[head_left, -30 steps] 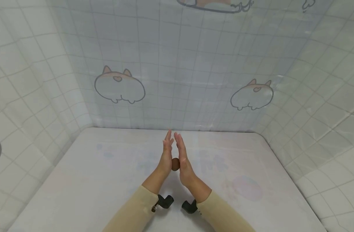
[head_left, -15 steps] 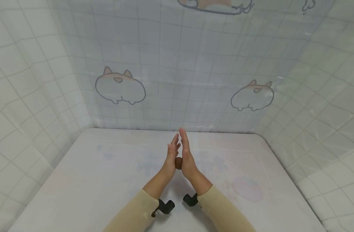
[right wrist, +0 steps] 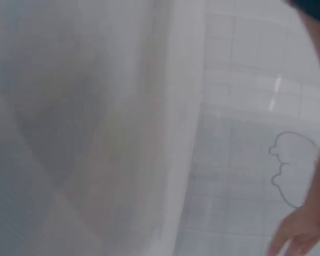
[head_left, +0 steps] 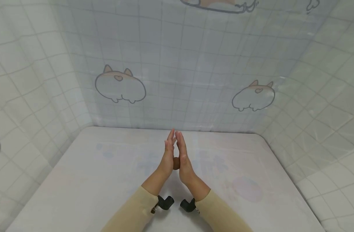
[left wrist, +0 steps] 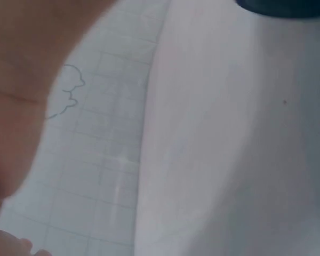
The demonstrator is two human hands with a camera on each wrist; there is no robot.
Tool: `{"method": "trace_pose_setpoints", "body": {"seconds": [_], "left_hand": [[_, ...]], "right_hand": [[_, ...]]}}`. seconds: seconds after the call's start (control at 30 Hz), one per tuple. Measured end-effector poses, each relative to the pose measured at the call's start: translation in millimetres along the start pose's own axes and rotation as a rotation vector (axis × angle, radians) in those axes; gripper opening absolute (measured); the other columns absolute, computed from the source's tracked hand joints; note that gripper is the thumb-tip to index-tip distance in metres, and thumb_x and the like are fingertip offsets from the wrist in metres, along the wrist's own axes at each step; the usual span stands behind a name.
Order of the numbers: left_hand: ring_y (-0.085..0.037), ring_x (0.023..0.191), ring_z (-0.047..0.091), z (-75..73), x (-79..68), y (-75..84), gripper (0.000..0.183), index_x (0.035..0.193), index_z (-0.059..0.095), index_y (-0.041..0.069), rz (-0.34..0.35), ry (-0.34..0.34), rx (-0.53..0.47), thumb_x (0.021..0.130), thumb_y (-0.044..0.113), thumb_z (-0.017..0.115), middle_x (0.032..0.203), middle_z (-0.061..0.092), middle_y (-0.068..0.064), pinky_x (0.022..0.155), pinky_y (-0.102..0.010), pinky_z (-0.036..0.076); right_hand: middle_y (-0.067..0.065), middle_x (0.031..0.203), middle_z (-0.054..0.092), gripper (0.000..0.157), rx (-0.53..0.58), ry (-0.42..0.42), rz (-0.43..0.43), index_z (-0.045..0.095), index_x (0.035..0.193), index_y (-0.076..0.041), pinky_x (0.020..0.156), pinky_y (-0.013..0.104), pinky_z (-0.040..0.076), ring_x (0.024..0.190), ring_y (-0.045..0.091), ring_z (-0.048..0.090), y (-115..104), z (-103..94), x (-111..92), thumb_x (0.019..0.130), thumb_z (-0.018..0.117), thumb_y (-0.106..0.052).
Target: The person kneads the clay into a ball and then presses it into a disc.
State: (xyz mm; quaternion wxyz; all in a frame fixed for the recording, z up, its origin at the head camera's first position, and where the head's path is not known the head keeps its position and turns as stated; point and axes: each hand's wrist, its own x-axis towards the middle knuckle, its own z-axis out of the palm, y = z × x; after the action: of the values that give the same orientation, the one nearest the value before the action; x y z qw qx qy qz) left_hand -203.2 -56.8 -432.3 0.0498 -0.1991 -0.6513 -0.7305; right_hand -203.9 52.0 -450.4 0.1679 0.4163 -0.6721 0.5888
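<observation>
Hand alignment had reversed over the last half second: the left hand (head_left: 166, 161), whose fingertips had trailed, now reached slightly farther forward than the right hand (head_left: 185, 166), and the brown ball (head_left: 176, 163) between them had shifted slightly left in the head view. This offset was judged consistent with rolling the ball between opposed palms. Both hands were nearly together, fingers extended, with the palms bearing on the ball from either side; neither was curled around it. The ball appeared raised above the white table (head_left: 93, 180). The palms hid its sides, and neither wrist view showed it. Black wrist-mounted devices (head_left: 166, 203) projected inward below the hands, near each other. Grid-patterned sheeting (head_left: 177, 71) with animal drawings (head_left: 120, 88) enclosed the table's far edge and sides.
</observation>
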Motion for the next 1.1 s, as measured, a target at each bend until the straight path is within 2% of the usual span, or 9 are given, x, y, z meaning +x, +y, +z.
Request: {"method": "trace_pose_setpoints", "body": {"seconds": [0.23,0.3,0.43,0.57,0.73,0.9,1.0,1.1], "left_hand": [[-0.032,0.153,0.003,3.4,-2.4,-4.9,0.091,0.163,0.003,0.026,-0.078,-0.013,0.027,0.09,0.081,0.002,0.167,0.004,-0.011,0.114,-0.068,0.005],[-0.033,0.153,0.003,5.9,-4.9,-6.9,0.089,0.163,0.002,0.027,-0.102,-0.024,0.035,0.091,0.08,0.002,0.167,0.004,-0.014,0.112,-0.07,0.009],[-0.033,0.153,0.003,10.5,-10.9,-8.6,0.083,0.162,0.002,0.029,-0.109,-0.049,0.061,0.094,0.076,0.0,0.167,0.002,-0.012,0.109,-0.074,0.012],[-0.032,0.153,0.003,13.7,-15.9,-6.4,0.079,0.162,0.002,0.029,-0.07,-0.059,0.07,0.097,0.072,0.001,0.168,-0.001,-0.005,0.109,-0.075,0.008],[-0.03,0.153,0.002,15.0,-18.5,-0.3,0.081,0.162,0.002,0.028,-0.034,-0.048,0.042,0.096,0.074,0.003,0.168,0.0,-0.005,0.11,-0.074,0.007],[-0.028,0.153,0.002,12.6,-14.5,5.7,0.083,0.162,0.002,0.028,0.019,-0.034,0.029,0.095,0.077,0.005,0.167,0.002,-0.003,0.111,-0.073,0.005],[-0.028,0.153,0.003,10.0,-10.0,7.6,0.087,0.162,0.001,0.024,0.064,-0.025,0.043,0.094,0.078,0.005,0.167,0.002,-0.002,0.112,-0.071,0.005],[-0.028,0.153,0.003,7.4,-6.7,9.1,0.089,0.162,-0.002,0.02,0.106,-0.019,0.053,0.095,0.077,0.007,0.167,0.002,-0.005,0.113,-0.07,0.005]], "right_hand": [[0.017,0.167,0.002,0.082,-0.016,0.019,0.014,-0.004,0.16,-0.006,0.121,0.043,0.01,0.153,0.029,0.005,-4,-6.0,4,0.103,0.004,-0.064],[0.017,0.166,0.005,0.082,-0.009,0.032,0.015,-0.004,0.161,-0.007,0.121,0.043,0.01,0.153,0.031,0.007,-2,-9.3,6,0.103,0.005,-0.064],[0.018,0.166,0.004,0.081,0.019,0.047,0.026,-0.005,0.161,-0.009,0.12,0.053,0.006,0.152,0.034,0.004,2,-15.7,12,0.103,0.006,-0.065],[0.017,0.167,0.001,0.082,0.045,0.041,0.056,-0.008,0.161,-0.012,0.117,0.061,0.002,0.152,0.035,-0.001,5,-19.5,15,0.102,0.006,-0.067],[0.017,0.167,-0.001,0.082,0.075,0.032,0.08,-0.008,0.161,-0.013,0.118,0.06,0.002,0.152,0.035,-0.002,10,-19.3,14,0.101,0.007,-0.068],[0.011,0.168,0.0,0.083,0.117,0.023,0.126,-0.005,0.162,-0.017,0.118,0.061,0.002,0.153,0.032,0.0,13,-15.1,11,0.1,0.01,-0.071],[0.01,0.168,-0.001,0.083,0.113,0.002,0.125,-0.005,0.162,-0.017,0.119,0.059,0.003,0.153,0.031,0.001,13,-11.1,7,0.101,0.009,-0.07],[0.013,0.167,-0.001,0.081,0.089,-0.019,0.087,-0.006,0.161,-0.012,0.121,0.051,0.007,0.153,0.034,0.003,11,-7.1,3,0.102,0.006,-0.066]]}}
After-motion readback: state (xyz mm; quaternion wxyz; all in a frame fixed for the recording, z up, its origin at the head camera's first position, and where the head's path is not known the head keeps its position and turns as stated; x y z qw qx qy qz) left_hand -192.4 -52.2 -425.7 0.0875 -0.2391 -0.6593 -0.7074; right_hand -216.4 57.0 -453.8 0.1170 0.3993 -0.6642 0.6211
